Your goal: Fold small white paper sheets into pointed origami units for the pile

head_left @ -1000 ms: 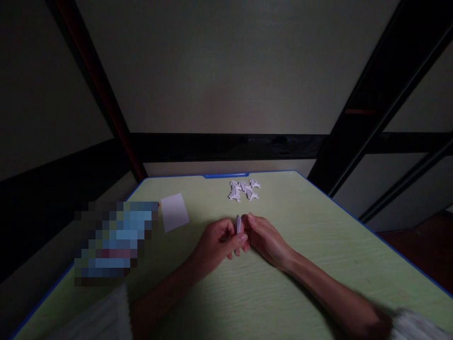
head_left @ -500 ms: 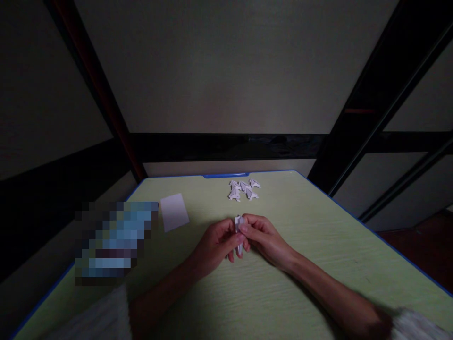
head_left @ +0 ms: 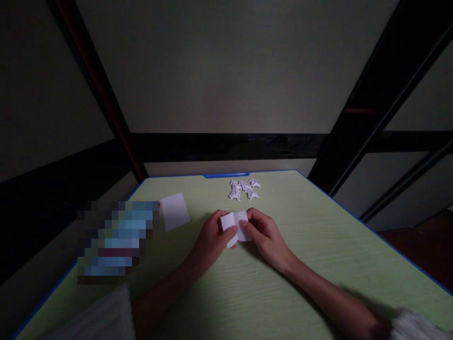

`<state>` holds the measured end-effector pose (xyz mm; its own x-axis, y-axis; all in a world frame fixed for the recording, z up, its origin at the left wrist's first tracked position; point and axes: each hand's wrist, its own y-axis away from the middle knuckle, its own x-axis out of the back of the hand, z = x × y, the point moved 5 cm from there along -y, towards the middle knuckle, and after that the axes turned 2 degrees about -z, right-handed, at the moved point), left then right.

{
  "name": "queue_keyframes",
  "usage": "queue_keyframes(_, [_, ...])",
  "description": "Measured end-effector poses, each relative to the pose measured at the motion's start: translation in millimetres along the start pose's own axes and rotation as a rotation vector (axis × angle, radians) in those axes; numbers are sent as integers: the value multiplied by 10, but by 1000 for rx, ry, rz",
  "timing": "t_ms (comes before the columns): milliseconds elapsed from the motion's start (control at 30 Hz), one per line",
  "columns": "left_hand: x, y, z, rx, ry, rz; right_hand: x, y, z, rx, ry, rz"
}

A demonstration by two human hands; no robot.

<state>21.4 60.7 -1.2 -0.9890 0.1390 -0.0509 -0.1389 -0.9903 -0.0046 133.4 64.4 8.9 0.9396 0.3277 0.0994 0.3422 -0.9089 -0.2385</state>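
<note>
A small white piece of folded paper (head_left: 241, 232) is spread between my hands above the middle of the table, with a crease running down its centre. My left hand (head_left: 214, 238) pinches its left part, thumb on top and fingers behind. On the right part, my right hand (head_left: 265, 231) grips in the same way, its thumb close to the crease. Both hands' other fingertips are mostly hidden behind the paper. Beyond the hands lies a cluster of several small folded paper figures (head_left: 244, 188).
A flat white sheet of paper (head_left: 175, 212) lies on the left of the light green table (head_left: 318, 236), which has a blue edge. Beside the sheet, a blurred-out bluish object (head_left: 122, 236) takes up the left side. Dark-framed panels (head_left: 226, 71) stand behind the table.
The paper, a narrow folded strip before, is now opened out into a wider creased piece. My hands have moved slightly apart, each keeping hold of it.
</note>
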Motion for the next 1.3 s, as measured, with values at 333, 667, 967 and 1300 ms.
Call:
queue_keyframes(333, [-23, 0, -14, 16, -13, -65, 30, 14, -64, 29, 149, 120])
queue_keyframes(667, [99, -4, 41, -26, -114, 80, 3, -28, 7, -15, 62, 41])
queue_keyframes(967, [-56, 16, -29, 46, -107, -67, 178, -34, -30, -12, -27, 266])
queue_keyframes(1300, [41, -24, -45, -12, -77, -7, 24, -38, 98, -203, -174, 105])
